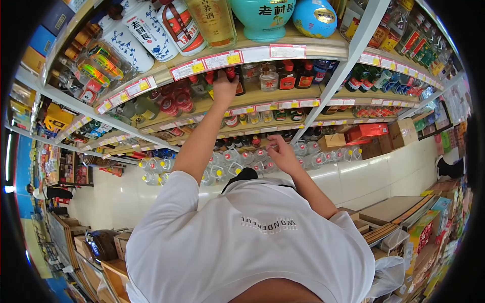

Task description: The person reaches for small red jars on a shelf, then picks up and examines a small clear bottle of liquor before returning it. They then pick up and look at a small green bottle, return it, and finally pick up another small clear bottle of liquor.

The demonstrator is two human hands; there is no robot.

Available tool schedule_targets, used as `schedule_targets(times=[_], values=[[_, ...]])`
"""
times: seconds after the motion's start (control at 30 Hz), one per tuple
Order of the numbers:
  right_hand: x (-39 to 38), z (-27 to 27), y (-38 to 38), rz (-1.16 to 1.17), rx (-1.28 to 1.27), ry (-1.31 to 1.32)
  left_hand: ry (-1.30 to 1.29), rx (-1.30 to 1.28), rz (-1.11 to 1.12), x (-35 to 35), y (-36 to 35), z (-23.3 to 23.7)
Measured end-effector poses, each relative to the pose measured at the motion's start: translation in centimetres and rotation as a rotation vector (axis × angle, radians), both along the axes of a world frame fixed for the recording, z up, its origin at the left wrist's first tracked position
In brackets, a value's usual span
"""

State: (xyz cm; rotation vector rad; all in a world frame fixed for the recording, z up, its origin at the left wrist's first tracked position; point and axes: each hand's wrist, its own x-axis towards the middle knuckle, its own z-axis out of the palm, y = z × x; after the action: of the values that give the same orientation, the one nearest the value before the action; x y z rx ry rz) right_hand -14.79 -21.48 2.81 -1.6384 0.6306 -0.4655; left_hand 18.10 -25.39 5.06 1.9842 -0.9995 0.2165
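Note:
My left hand [225, 87] reaches up into the shelf below the large jars. Its fingers are closed about the top of a small dark bottle with a red cap [231, 73]; the fingertips are partly hidden among the bottles. Another red-capped bottle [209, 78] stands just left of these fingers. To the right on the same shelf are a clear bottle [268, 80] and dark red-capped bottles [287, 78]. My right hand [281, 152] hangs lower, in front of the bottom shelves, with loosely bent fingers apart and nothing in them. Large clear jugs [233, 157] stand beneath it.
Overhead, the upper shelf holds a turquoise jar [261, 20], a blue round jar [314, 17] and patterned white bottles [146, 31]. A white upright post [348, 63] divides the shelving. Cardboard boxes [402, 132] sit at right. Behind me are stacked goods [394, 209].

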Motion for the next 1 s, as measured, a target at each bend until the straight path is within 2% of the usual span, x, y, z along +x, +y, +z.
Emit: schedule_targets(times=[0.1, 0.2, 0.3, 0.4, 0.57, 0.63, 0.77, 0.87, 0.9, 1.0], values=[[0.0, 0.3, -0.2, 0.011, 0.025, 0.034, 0.027, 0.008, 0.018, 0.0, -0.1, -0.1], [0.1, -0.5, -0.3, 0.014, 0.005, 0.018, -0.151, -0.042, 0.067, -0.4, 0.0, -0.1], [0.0, -0.9, -0.4, 0.020, -0.034, -0.006, -0.036, -0.047, 0.048, -1.0, 0.2, 0.3], [-0.1, -0.9, -0.3, 0.025, -0.030, 0.008, -0.087, -0.056, 0.012, -1.6, 0.9, 0.8], [0.0, -0.9, -0.1, 0.058, 0.071, 0.017, 0.037, 0.034, -0.006, -1.9, 1.5, 0.0], [0.2, -2.2, -0.2, 0.069, 0.032, 0.019, 0.121, 0.080, -0.008, -3.3, 2.6, 1.5], [0.8, -3.7, -0.1, 0.075, 0.004, 0.017, 0.198, 0.023, 0.017, -4.4, 5.5, 0.7], [1.9, -1.4, 0.3, 0.143, 0.013, 0.166, 0.249, -0.014, 0.024, -4.6, 8.0, -0.6], [2.6, -0.7, 0.5, 0.149, 0.019, 0.171, 0.233, -0.032, 0.035, -3.9, 8.6, -2.4], [4.4, -0.1, 1.7, 0.177, 0.000, 0.176, 0.229, -0.094, 0.082, -2.5, 9.8, -3.2]])
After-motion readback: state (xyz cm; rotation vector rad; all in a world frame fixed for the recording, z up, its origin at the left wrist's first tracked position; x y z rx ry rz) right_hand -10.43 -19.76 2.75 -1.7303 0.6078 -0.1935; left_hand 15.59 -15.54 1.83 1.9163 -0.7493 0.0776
